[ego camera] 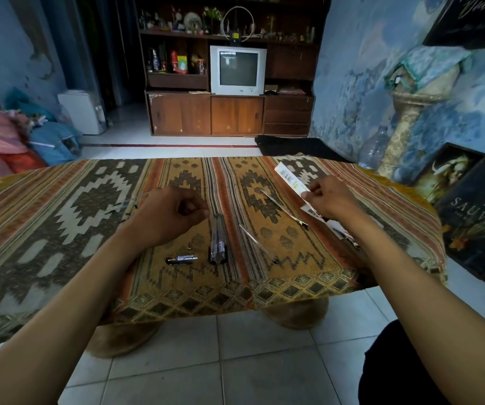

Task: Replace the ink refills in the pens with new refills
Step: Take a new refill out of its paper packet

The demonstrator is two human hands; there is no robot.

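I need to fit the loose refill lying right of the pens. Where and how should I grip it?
Pinch the thin refill at mid-length from above, fingers either side of the shaft. It lies flat on the cloth apart from the pens, so the middle is open and balanced; its dark tip points toward you.

Head-worn wide view, forward and down over table [264, 282].
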